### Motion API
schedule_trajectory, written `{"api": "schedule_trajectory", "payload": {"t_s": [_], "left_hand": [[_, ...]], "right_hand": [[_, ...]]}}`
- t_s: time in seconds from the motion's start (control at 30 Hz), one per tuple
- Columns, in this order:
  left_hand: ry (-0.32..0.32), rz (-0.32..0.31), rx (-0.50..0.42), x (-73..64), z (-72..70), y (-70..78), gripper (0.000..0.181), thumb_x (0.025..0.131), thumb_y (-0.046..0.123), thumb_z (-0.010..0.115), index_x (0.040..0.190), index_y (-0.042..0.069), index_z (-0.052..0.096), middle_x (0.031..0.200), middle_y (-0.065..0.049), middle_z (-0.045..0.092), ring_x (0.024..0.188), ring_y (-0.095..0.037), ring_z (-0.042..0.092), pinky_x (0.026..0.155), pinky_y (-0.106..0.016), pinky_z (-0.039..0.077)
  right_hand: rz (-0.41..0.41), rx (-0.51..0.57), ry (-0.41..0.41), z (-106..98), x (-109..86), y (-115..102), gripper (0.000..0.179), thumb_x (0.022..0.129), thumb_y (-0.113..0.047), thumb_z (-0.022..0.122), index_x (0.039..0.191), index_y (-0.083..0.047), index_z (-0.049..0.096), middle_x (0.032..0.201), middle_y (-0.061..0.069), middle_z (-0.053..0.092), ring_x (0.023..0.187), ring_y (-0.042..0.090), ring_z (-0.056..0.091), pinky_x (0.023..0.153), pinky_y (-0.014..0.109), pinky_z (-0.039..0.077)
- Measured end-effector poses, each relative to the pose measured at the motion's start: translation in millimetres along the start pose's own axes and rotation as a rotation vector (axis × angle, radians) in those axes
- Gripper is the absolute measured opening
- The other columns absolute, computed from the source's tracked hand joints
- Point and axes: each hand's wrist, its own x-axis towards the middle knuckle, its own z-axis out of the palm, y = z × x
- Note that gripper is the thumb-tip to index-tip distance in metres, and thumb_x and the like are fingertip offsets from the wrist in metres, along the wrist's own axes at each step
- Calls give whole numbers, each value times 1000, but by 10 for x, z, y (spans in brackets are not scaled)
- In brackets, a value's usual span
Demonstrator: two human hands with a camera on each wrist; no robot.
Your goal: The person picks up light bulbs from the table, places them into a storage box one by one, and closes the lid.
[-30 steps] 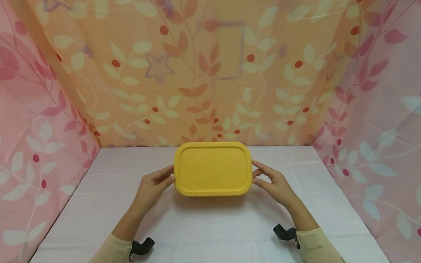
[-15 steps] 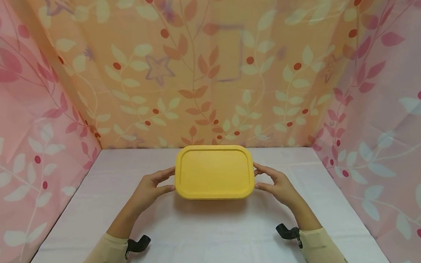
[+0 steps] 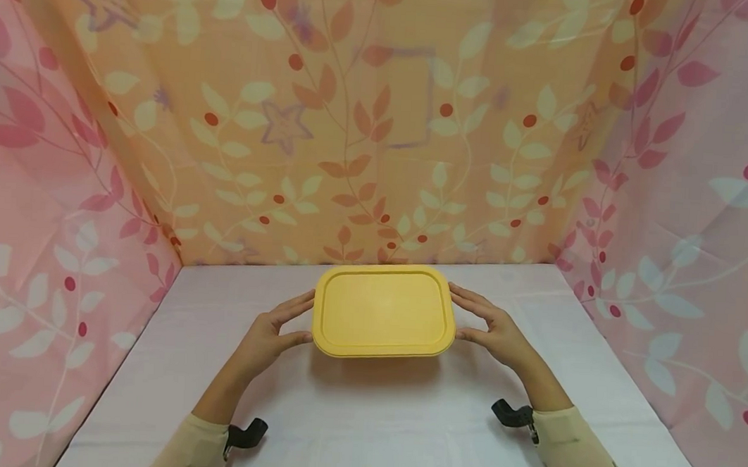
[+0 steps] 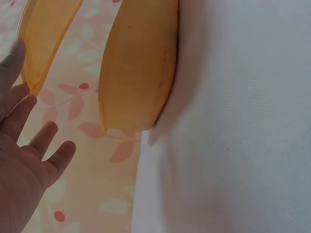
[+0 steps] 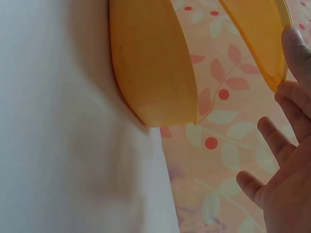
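Both hands hold a yellow rectangular lid (image 3: 385, 312) with rounded corners, one hand at each short end. My left hand (image 3: 263, 340) pinches its left edge between thumb and fingers. At the opposite edge, my right hand (image 3: 498, 333) does the same. Both wrist views show the lid raised apart from a yellow box (image 4: 138, 68), which stands upright on the table. In the right wrist view the box (image 5: 153, 68) has a gap between its rim and the lid (image 5: 257, 34). From the head view the lid hides the box, so its contents cannot be seen.
A white cloth covers the table (image 3: 377, 424). Behind it hangs an orange curtain (image 3: 380, 121) with leaf prints, and pink printed curtains stand at the left (image 3: 27, 194) and right (image 3: 685, 229). Black wrist cameras (image 3: 248, 433) sit at the cuffs.
The lid and both hands have shifted slightly down and right in the head view, and the lid looks a little larger. The view itself has tilted slightly.
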Motion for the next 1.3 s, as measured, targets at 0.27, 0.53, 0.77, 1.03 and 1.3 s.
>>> {"api": "schedule_trajectory", "payload": {"t_s": [0.27, 0.53, 0.77, 1.03, 1.3], "left_hand": [[-9, -36, 77, -2, 14, 5, 70, 88, 25, 81, 151, 28, 52, 160, 12, 43, 152, -17, 33, 123, -32, 28], [-15, -41, 116, 56, 14, -74, 69, 89, 26, 80, 151, 28, 52, 160, 10, 44, 152, -22, 34, 123, -55, 31], [-19, -85, 153, 171, -22, -116, 69, 88, 37, 80, 151, 32, 52, 158, 15, 44, 151, -21, 36, 122, -57, 32], [-47, -116, 151, 301, -50, -197, 71, 88, 36, 79, 153, 25, 51, 160, 9, 43, 152, -26, 35, 122, -61, 30], [-82, -154, 169, 346, -39, -330, 70, 90, 37, 78, 153, 24, 50, 160, 7, 43, 152, -28, 34, 123, -60, 27]], "right_hand": [[41, 0, -33, -2, -4, 129, 71, 86, -11, 83, 151, -17, 54, 163, 1, 40, 152, 16, 32, 117, 11, 28], [70, 12, -46, 24, 49, -174, 72, 85, -9, 83, 150, -2, 51, 163, 14, 39, 152, 29, 31, 115, 7, 26], [139, -22, -77, 36, 156, 125, 74, 88, -13, 81, 153, -7, 48, 165, 8, 36, 155, 31, 27, 126, 32, 26], [135, -14, -124, 8, 284, 399, 73, 89, -18, 81, 154, -18, 49, 166, -1, 36, 156, 28, 25, 123, 67, 21], [187, 50, -165, 24, 325, 488, 73, 90, -25, 81, 155, -20, 48, 166, -6, 34, 157, 26, 22, 123, 67, 19]]}}
